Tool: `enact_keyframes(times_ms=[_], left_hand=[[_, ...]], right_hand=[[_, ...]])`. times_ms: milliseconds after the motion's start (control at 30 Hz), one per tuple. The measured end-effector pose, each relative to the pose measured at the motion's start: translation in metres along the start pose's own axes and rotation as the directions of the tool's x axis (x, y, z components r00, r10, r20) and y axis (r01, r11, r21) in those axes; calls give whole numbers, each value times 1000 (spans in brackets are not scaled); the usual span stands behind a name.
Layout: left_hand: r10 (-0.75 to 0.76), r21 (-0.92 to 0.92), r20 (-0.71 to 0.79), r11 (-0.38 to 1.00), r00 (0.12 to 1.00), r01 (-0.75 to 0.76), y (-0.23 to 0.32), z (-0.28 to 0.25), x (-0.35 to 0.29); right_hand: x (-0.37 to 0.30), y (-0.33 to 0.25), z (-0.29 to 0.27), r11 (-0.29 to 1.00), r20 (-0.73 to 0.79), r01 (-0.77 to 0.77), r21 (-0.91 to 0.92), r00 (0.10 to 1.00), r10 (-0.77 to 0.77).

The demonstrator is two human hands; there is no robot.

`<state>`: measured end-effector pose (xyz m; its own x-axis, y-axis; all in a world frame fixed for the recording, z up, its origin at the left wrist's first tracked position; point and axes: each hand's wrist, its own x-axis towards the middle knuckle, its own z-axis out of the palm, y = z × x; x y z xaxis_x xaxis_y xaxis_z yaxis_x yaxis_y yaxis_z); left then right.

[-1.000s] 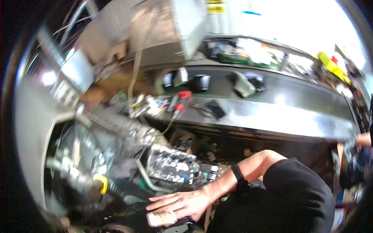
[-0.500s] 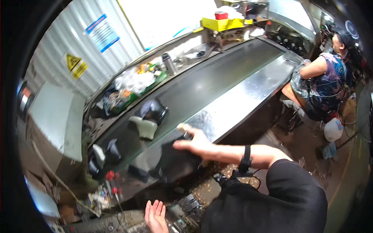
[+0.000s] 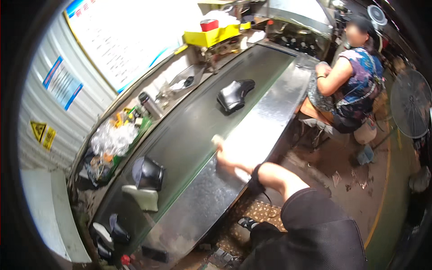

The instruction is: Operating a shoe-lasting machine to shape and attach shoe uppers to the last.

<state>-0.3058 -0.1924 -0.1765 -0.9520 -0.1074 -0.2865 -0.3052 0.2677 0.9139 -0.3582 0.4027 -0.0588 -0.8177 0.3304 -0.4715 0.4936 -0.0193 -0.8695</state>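
My right hand (image 3: 219, 152) reaches over the dark conveyor belt's near edge. Its fingers are smeared by motion, with something pale (image 3: 217, 140) at their tips that I cannot make out. Beyond it on the belt (image 3: 193, 130) lies a shiny black shoe upper (image 3: 235, 96), apart from the hand. A second black shoe upper (image 3: 152, 174) lies on the belt to the left, next to a pale, flat-sided piece (image 3: 143, 198). Further left are another dark shoe piece (image 3: 119, 229) and a white one (image 3: 103, 235). My left hand is out of view.
A metal ledge (image 3: 193, 202) runs along the near side of the belt, with a dark flat object (image 3: 154, 254) on it. Behind stand a flask (image 3: 150, 104), a bin of plastic bags (image 3: 114, 137) and a yellow tray (image 3: 211, 36). A seated person (image 3: 351, 81) is at the right.
The view has swung right. The black thing under my right hand is gone from there, and a black shoe upper now lies on the belt beyond it. My left hand has left view.
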Motion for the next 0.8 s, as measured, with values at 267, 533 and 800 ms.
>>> enact_keyframes(times_ms=[267,533,800], left_hand=[[181,-1,312,982,933,-190,17,67,75],[282,-34,383,956,880,-291,-4,54,63],[305,-47,359,950,882,-309,-41,36,15]], right_hand=[[47,303,93,184,428,748,-638,543,-723],[-45,315,83,558,229,620,-551,756,-614],[-95,366,68,667,260,507,-546,860,-440]])
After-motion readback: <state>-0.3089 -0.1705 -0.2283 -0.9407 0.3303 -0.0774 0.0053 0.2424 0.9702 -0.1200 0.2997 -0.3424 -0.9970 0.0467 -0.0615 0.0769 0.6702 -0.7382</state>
